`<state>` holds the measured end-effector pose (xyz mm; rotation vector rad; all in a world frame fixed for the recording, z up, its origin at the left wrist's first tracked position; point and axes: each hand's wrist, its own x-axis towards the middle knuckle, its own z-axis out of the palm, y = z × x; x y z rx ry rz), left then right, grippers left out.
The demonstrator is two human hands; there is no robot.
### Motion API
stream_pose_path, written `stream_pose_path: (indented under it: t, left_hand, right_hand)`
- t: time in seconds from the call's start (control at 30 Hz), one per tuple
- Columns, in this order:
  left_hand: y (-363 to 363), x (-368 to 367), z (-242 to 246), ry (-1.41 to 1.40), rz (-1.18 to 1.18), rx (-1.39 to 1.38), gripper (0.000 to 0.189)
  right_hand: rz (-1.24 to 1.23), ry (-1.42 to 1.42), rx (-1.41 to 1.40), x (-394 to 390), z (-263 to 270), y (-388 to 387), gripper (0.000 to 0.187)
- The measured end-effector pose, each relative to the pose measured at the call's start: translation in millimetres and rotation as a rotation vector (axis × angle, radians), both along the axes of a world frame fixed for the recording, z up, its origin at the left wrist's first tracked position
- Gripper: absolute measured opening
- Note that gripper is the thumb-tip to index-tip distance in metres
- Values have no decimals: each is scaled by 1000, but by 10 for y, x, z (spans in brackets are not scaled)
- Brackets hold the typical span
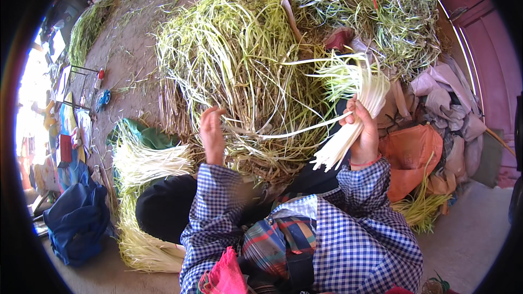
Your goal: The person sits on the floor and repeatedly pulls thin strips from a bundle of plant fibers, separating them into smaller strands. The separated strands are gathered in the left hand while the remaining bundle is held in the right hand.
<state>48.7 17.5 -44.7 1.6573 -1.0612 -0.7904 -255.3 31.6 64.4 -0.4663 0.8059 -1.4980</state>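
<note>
My right hand (361, 124) is closed around a bundle of pale, white-stemmed shoots (337, 143), their cut-looking ends towards me and thin green leaves at the far end. One long white stalk (294, 134) runs from its fingers leftward, dipping in the middle. My left hand (212, 130) is raised with bent fingers near that stalk's other end; whether it grips the stalk is unclear. In front of me lies a large heap of yellow-green stalks (245, 57) with brownish stems. Left of my knee, bunches of white stems (151, 161) lie by green cloth or sheeting (151, 134).
More green stalks (400, 28) cover the floor at upper right, beside a pinkish door (486, 49). Orange sacking (412, 155) and crumpled pale plastic (445, 90) lie to the right. A blue bag (77, 216) and a small metal frame (77, 85) stand at left.
</note>
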Motion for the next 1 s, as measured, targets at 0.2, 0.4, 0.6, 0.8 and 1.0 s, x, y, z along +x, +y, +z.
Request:
stream_pose_path:
  t: [0.2,0.4,0.6,0.8,1.0]
  left_hand:
    - [189,-697,582,176,-824,-101,26]
    - [477,-473,680,243,-890,119,22]
    - [490,-567,716,156,-699,20,18]
    - [464,-622,766,592,-710,148,29]
    - [488,-202,536,445,-663,253,26]
  right_hand:
    - [72,28,-4,121,-16,-160,25]
    - [-70,-115,-30,-138,43,-371,34]
    - [261,307,-142,455,-187,-183,57]
    - [282,146,101,710,-270,-78,28]
    - [163,160,96,604,-318,-149,24]
